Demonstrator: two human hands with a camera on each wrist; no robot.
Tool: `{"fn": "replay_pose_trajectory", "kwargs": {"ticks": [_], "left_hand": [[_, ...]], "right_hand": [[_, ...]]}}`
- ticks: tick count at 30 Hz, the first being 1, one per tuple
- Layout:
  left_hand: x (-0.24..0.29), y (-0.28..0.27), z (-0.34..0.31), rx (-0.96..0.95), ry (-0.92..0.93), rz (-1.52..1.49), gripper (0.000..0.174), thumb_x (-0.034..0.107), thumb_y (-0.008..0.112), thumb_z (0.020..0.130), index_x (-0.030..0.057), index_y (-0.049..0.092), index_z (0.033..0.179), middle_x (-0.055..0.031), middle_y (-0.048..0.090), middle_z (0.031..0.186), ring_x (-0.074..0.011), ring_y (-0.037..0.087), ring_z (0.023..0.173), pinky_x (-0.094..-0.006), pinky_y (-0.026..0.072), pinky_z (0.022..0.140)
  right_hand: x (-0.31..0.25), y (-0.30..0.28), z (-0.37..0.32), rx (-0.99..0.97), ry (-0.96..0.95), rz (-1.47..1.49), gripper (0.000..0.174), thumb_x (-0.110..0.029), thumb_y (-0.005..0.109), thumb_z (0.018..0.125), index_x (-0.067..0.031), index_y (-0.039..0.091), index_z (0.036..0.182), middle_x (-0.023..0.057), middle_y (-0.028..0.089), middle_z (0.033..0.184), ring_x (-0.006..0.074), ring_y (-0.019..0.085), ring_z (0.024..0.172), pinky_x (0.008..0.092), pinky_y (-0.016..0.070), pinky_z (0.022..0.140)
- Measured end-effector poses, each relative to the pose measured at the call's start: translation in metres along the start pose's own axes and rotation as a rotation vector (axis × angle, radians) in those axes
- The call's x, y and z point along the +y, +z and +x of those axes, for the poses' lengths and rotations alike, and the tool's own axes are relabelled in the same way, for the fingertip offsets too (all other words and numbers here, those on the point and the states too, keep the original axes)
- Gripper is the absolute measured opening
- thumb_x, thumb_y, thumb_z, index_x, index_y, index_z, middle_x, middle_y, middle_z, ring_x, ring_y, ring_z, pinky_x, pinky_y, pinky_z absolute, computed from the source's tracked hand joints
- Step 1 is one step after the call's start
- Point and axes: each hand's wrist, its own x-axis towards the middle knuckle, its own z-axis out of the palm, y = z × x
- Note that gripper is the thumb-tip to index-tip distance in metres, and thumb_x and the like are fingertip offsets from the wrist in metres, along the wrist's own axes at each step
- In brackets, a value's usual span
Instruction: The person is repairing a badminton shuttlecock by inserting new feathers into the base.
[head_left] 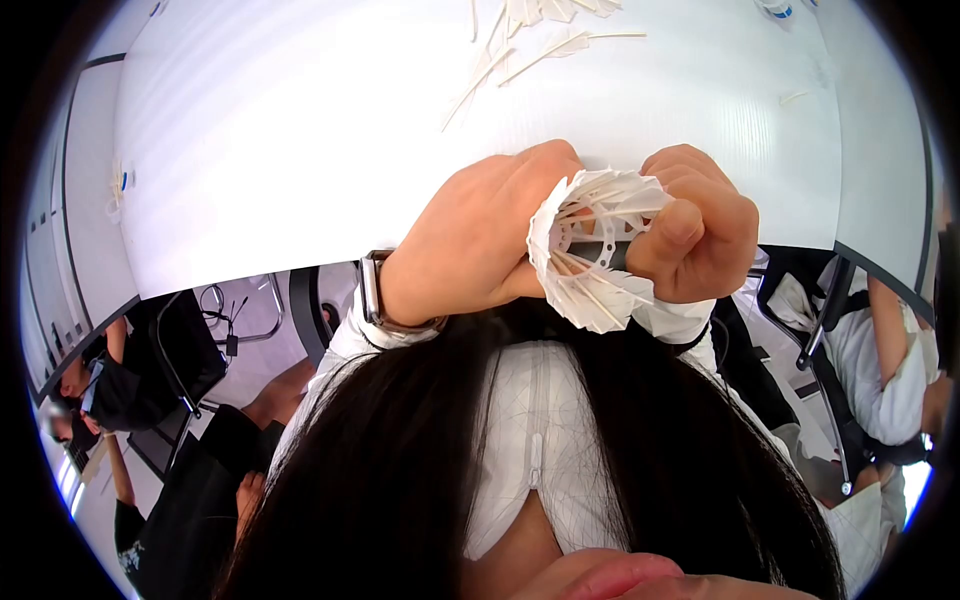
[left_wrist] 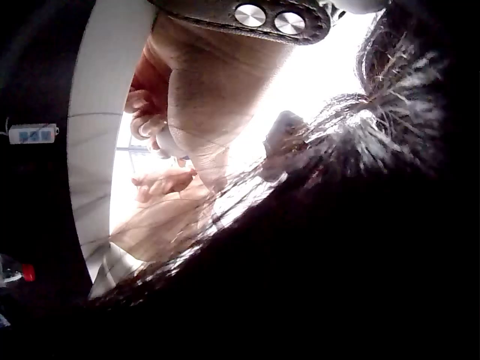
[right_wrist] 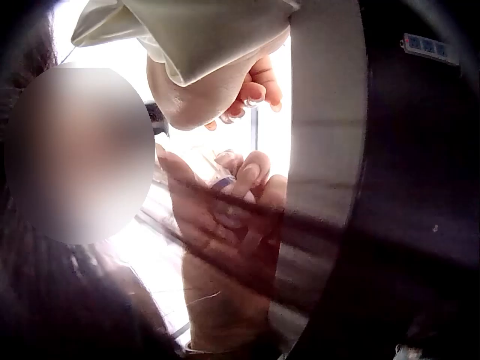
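Note:
In the head view a white feather shuttlecock point(head_left: 590, 300) faces me with its open end, showing the pale shafts and the perforated ring inside. Its skirt has a gap on the right side. My left hand point(head_left: 480, 225) grips it from the left, and the right wrist view shows those fingers around its base, near a blue band point(right_wrist: 223, 183). Close at the skirt's right edge is my right hand point(head_left: 705, 220), fingers curled and thumb bent in against the feather tips; I cannot tell whether it pinches one.
Loose feathers and bare shafts point(head_left: 545, 60) lie on the white table point(head_left: 270, 120) beyond my hands. A thin scrap point(head_left: 795, 98) lies at the right, a small roll point(head_left: 775, 10) at the far right. Other people sit on both sides. Long dark hair point(head_left: 390, 450) hangs close below my hands.

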Motion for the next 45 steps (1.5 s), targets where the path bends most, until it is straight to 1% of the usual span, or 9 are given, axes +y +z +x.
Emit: {"fn": "replay_pose_trajectory", "kwargs": {"ticks": [4, 9, 11, 14, 19, 29, 39, 43, 45], "left_hand": [[-0.001, 0.001, 0.000, 0.003, -0.004, 0.001, 0.056, 0.053, 0.067, 0.081, 0.0038, 0.053, 0.105, -0.0115, 0.055, 0.091, -0.0329, 0.056, 0.074, -0.0398, 0.0442, 0.064], [-0.005, 0.004, 0.000, 0.038, 0.041, -0.006, 0.054, 0.050, 0.070, 0.080, 0.0046, 0.053, 0.105, -0.0110, 0.056, 0.091, -0.0328, 0.058, 0.075, -0.0396, 0.0445, 0.064], [-0.007, 0.004, 0.000, 0.041, 0.079, 0.036, 0.053, 0.049, 0.070, 0.080, 0.0048, 0.053, 0.105, -0.0110, 0.058, 0.090, -0.0329, 0.058, 0.075, -0.0397, 0.0447, 0.064], [-0.008, 0.003, 0.000, 0.033, 0.110, 0.097, 0.053, 0.049, 0.070, 0.081, 0.0050, 0.053, 0.106, -0.0117, 0.060, 0.084, -0.0338, 0.059, 0.072, -0.0405, 0.0450, 0.063], [-0.009, 0.002, -0.003, 0.008, 0.100, 0.162, 0.056, 0.049, 0.070, 0.081, 0.0043, 0.051, 0.109, -0.0131, 0.062, 0.075, -0.0361, 0.060, 0.068, -0.0420, 0.0452, 0.060], [-0.009, 0.003, -0.005, 0.052, 0.100, 0.038, 0.061, 0.053, 0.068, 0.082, 0.0033, 0.050, 0.113, -0.0143, 0.062, 0.080, -0.0361, 0.060, 0.071, -0.0409, 0.0464, 0.064], [-0.011, 0.003, -0.006, 0.052, 0.069, -0.095, 0.061, 0.052, 0.068, 0.083, 0.0020, 0.051, 0.115, -0.0141, 0.063, 0.090, -0.0344, 0.061, 0.077, -0.0406, 0.0481, 0.068], [-0.005, -0.004, -0.002, 0.034, 0.193, 0.143, 0.061, 0.050, 0.069, 0.083, 0.0020, 0.051, 0.115, -0.0137, 0.063, 0.090, -0.0343, 0.062, 0.078, -0.0405, 0.0484, 0.068], [-0.016, 0.003, -0.003, 0.047, 0.206, 0.125, 0.061, 0.050, 0.070, 0.082, 0.0022, 0.051, 0.115, -0.0137, 0.063, 0.090, -0.0345, 0.062, 0.077, -0.0406, 0.0483, 0.068]], "right_hand": [[0.002, 0.005, -0.006, 0.112, 0.075, 0.129, 0.013, -0.011, 0.068, 0.083, -0.0025, 0.058, 0.085, 0.0042, 0.054, 0.060, 0.0176, 0.046, 0.049, 0.0285, 0.0375, 0.047], [-0.003, -0.007, 0.007, -0.053, 0.245, 0.303, 0.014, -0.011, 0.071, 0.075, -0.0025, 0.060, 0.076, 0.0032, 0.056, 0.061, 0.0127, 0.047, 0.050, 0.0253, 0.0362, 0.047], [-0.006, -0.009, 0.011, -0.134, 0.277, 0.278, 0.014, -0.010, 0.072, 0.073, -0.0027, 0.060, 0.072, 0.0035, 0.057, 0.061, 0.0114, 0.047, 0.049, 0.0242, 0.0353, 0.046], [-0.008, -0.009, 0.011, -0.143, 0.299, 0.235, 0.014, -0.008, 0.072, 0.071, -0.0031, 0.060, 0.068, 0.0038, 0.057, 0.059, 0.0103, 0.046, 0.046, 0.0233, 0.0339, 0.045], [-0.008, -0.007, 0.014, -0.146, 0.238, 0.183, 0.010, -0.004, 0.072, 0.070, -0.0031, 0.062, 0.069, 0.0043, 0.055, 0.055, 0.0123, 0.046, 0.044, 0.0246, 0.0328, 0.043], [-0.004, 0.002, 0.012, -0.093, 0.095, 0.072, 0.015, -0.004, 0.076, 0.075, -0.0023, 0.062, 0.069, 0.0051, 0.055, 0.054, 0.0179, 0.048, 0.043, 0.0282, 0.0346, 0.043], [-0.004, 0.001, 0.014, -0.173, 0.165, 0.139, 0.018, -0.004, 0.076, 0.077, -0.0034, 0.060, 0.069, 0.0050, 0.054, 0.055, 0.0189, 0.049, 0.044, 0.0292, 0.0357, 0.043], [-0.005, 0.000, 0.015, -0.185, 0.178, 0.145, 0.018, -0.004, 0.075, 0.077, -0.0037, 0.060, 0.069, 0.0049, 0.054, 0.054, 0.0187, 0.049, 0.044, 0.0290, 0.0361, 0.043], [-0.006, 0.000, 0.015, -0.187, 0.198, 0.156, 0.018, -0.005, 0.075, 0.078, -0.0036, 0.060, 0.069, 0.0050, 0.055, 0.054, 0.0186, 0.050, 0.044, 0.0288, 0.0367, 0.043]]}}
